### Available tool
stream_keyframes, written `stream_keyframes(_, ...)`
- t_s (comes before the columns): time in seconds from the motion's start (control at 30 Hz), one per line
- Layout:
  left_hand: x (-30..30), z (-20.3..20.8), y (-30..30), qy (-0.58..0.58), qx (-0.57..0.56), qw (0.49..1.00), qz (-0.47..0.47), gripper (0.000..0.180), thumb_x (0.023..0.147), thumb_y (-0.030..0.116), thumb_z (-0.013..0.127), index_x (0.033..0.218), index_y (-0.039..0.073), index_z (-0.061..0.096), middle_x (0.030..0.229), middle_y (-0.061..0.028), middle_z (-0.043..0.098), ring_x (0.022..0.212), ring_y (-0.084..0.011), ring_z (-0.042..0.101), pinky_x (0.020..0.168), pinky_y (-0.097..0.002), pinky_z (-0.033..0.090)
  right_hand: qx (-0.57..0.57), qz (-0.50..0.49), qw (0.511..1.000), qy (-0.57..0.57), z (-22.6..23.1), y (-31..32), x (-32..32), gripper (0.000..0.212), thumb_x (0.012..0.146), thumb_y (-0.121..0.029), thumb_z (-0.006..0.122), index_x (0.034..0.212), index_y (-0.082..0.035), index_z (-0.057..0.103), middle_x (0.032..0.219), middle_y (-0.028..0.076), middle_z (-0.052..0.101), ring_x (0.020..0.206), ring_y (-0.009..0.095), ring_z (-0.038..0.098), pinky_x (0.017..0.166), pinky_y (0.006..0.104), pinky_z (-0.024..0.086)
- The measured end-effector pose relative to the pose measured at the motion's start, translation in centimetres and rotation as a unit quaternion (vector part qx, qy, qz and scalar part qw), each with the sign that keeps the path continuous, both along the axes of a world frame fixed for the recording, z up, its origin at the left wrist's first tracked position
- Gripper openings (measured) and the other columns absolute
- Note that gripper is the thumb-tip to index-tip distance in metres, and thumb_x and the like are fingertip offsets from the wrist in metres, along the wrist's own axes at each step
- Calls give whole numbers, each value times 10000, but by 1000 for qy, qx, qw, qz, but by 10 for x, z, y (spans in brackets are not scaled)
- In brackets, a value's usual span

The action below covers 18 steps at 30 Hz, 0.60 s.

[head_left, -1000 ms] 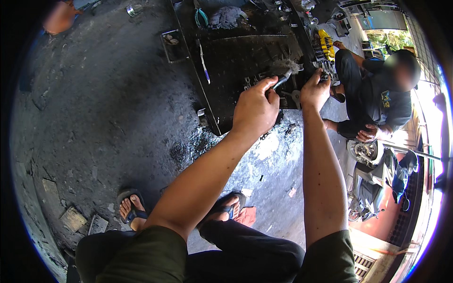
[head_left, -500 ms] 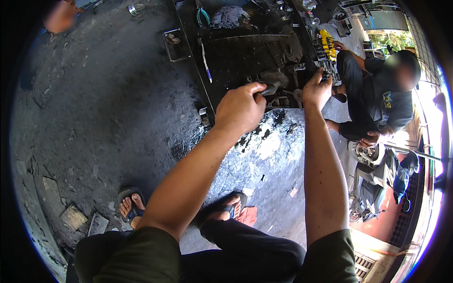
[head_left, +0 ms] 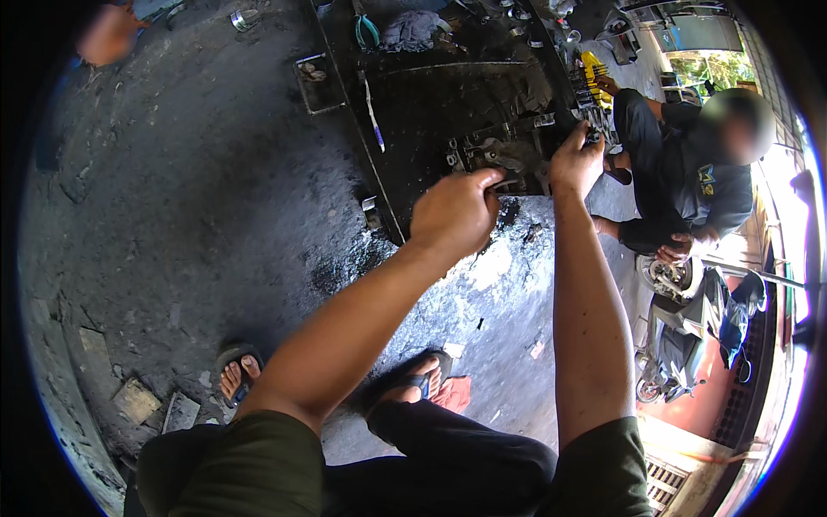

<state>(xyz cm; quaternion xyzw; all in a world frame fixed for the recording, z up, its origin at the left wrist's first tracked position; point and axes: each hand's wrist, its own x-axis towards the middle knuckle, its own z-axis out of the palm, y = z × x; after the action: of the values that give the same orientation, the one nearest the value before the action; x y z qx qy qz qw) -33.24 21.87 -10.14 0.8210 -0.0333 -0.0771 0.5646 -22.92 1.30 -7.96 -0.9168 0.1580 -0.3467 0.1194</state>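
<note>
My left hand is closed in a fist at the near edge of a black, oily metal tray. Whatever its fingers grip is mostly hidden; a thin greyish piece shows beside the thumb. Just beyond it, greasy metal machine parts lie in the tray. At the tray's right side my right hand is raised, fingers curled round a small dark metal part that shows at the fingertips. A white-and-purple toothbrush rests along the tray's left side.
Blue-handled pliers and a grey rag lie at the tray's far end. To the right sits another person, near a yellow tool holder. A motorcycle stands behind. Wet oil stains the floor.
My left hand has moved slightly right and toward me, uncovering more of the metal parts. A dark blurred shape beyond it is gone. My right hand stays nearly in place.
</note>
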Motion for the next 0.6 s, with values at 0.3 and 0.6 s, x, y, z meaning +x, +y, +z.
stream_keyframes(0.3,-5,2,2,-34,17,999,1,330,937,196,669,1254,223,756,999,-142,731,922,-341,726,839,-445,591,53,-2,998,-15,1,-2,-2,677,1057,-451,539,1339,165,552,1273,400,629,1225,521,607,1068,508,481)
stream_keyframes(0.6,0,10,6,-76,-22,995,62,300,924,175,674,1206,187,774,1037,-171,753,890,-353,737,821,-433,596,106,-11,994,-34,-1,-6,-6,685,1059,-482,531,1374,127,542,1252,381,647,1207,509,623,1038,502,489)
